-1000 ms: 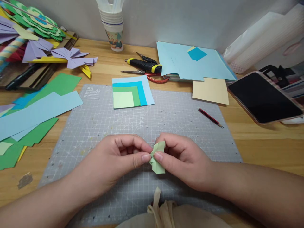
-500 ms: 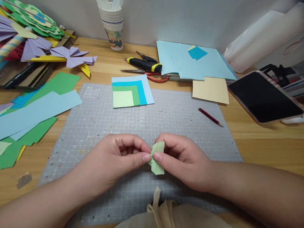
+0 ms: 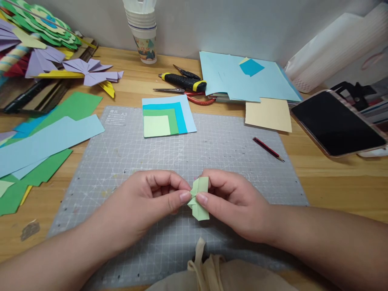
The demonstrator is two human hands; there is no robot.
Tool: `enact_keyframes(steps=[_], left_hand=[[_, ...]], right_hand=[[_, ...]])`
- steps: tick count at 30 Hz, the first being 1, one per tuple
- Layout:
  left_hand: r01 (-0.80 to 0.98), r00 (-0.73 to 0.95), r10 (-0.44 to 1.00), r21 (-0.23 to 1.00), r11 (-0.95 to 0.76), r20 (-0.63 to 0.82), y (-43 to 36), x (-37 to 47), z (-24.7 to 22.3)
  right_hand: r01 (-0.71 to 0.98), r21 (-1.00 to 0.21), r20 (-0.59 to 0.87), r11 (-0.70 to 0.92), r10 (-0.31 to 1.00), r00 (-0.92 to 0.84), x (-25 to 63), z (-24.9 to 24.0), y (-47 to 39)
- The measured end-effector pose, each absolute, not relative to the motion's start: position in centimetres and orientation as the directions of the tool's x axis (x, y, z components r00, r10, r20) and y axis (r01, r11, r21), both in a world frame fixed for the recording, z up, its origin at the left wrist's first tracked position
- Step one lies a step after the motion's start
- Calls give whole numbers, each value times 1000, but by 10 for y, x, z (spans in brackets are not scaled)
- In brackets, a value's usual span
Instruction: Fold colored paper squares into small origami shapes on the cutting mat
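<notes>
Between my two hands is a small folded piece of light green paper (image 3: 200,208), held above the grey cutting mat (image 3: 121,157). My left hand (image 3: 154,196) pinches its left edge between thumb and fingertips. Thumb in front and fingers behind, my right hand (image 3: 235,204) grips the middle of the paper. Creases and a small flap show near the left thumb; the back side is hidden by the fingers. Beyond the hands lies a stack of square papers (image 3: 156,125) in pale green, green, blue and light blue.
A pencil (image 3: 268,149) rests on the mat's right side, near a tablet (image 3: 338,123). Scissors (image 3: 198,98) and a black-yellow cutter (image 3: 183,82) lie behind the mat. Paper cups (image 3: 147,44) stand at the back. Coloured paper strips (image 3: 45,141) and paper flowers (image 3: 87,72) occupy the left.
The folded paper has shifted slightly up and left with both hands, and a small flap at its left edge shows more. Nothing on the table has moved.
</notes>
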State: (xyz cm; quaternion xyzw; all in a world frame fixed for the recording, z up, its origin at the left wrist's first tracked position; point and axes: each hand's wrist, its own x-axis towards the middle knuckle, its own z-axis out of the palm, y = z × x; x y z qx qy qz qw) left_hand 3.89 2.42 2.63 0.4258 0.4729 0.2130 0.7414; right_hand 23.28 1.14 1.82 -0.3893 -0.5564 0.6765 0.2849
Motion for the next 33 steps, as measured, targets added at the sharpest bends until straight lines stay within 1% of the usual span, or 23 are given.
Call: enact_keyframes(steps=[6,10,14,18,20,25,29,33], left_hand=[[128,463,723,846,518,-513,23,39,26],[165,451,752,873,459,-481,22,38,26],[196,433,785,897,397,-442,19,39,26],[172,444,794,909,380,-416,16,40,25],[156,466,777,904,399,-423,16,40,24],[148,487,743,882,447,-458,18,41,28],[168,450,777,896,410,-440,17,45,32],[153,435,797,907,393,-419,18,45,31]], right_hand=[[81,-973,-224,-216,804,-550,233,20,13],[134,-972,-233,-191,798,-556,233,19,13],[152,-976,-218,-159,786,-579,232,18,11],[172,-970,-239,-170,789,-566,232,19,12],[146,-971,-240,-191,809,-536,233,19,12],[17,-961,-247,-275,831,-499,233,18,13],[42,-956,-269,-290,812,-519,232,20,12],[52,-965,-243,-258,795,-556,231,20,13]])
